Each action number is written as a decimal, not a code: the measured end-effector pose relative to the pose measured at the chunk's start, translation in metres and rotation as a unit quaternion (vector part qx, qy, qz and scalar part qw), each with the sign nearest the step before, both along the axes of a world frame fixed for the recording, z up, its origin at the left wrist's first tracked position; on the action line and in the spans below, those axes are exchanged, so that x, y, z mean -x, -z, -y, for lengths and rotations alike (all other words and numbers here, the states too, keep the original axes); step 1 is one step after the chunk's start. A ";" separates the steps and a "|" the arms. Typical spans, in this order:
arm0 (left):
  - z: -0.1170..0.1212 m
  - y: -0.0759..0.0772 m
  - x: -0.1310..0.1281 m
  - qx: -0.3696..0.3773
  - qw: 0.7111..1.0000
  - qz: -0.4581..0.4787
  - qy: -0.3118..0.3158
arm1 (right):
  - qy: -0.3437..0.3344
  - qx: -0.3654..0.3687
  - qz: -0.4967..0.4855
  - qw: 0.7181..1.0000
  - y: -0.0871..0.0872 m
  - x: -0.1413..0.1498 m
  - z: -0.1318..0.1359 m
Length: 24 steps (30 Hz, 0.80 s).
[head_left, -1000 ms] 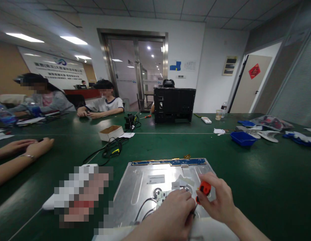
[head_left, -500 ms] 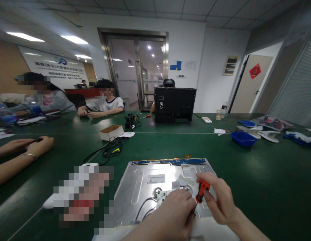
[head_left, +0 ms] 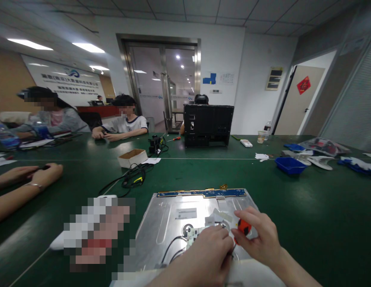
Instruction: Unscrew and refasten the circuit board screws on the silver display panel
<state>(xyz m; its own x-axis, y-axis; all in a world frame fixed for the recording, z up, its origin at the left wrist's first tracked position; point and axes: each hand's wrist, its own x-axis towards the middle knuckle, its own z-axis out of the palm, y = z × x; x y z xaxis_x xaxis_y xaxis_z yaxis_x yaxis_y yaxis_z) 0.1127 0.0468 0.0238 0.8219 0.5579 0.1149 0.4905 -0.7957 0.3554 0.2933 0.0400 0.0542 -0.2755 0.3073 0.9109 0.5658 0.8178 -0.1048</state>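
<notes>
A silver metal panel (head_left: 164,223) with a blue circuit strip (head_left: 200,193) along its far edge lies flat on the green table in front of me. My right hand (head_left: 259,237) is closed on a small orange-handled screwdriver (head_left: 243,227), its tip pointing down at the panel's near part. My left hand (head_left: 205,255) rests curled on the panel beside the screwdriver tip, next to a small white board (head_left: 193,235) with black wires (head_left: 172,249). What its fingers pinch is hidden.
A blurred patch (head_left: 98,231) lies left of the panel. Black cables (head_left: 133,177), a cardboard box (head_left: 132,158), a black case (head_left: 208,124) and a blue tray (head_left: 289,164) sit farther back. Another person's hands (head_left: 32,175) rest at the left; two people sit across.
My right hand has turned the screwdriver handle between its fingers, from upright half a second ago back to foreshortened. My left hand and the panel have stayed put.
</notes>
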 end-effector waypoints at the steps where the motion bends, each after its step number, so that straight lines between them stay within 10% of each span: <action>1: 0.000 0.000 0.000 -0.001 1.000 -0.001 -0.001 | -0.002 0.000 0.000 1.000 0.000 0.000 0.000; 24: 0.000 0.001 -0.001 -0.036 0.999 -0.008 -0.004 | -0.018 0.028 0.013 0.999 -0.006 -0.004 0.005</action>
<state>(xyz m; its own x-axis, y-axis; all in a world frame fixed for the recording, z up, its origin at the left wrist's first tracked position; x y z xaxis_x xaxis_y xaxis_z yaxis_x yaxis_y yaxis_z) 0.1136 0.0469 0.0227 0.8189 0.5561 0.1420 0.5027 -0.8144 0.2901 0.2971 0.0346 0.0599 -0.3103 0.3468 0.8851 0.5388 0.8313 -0.1368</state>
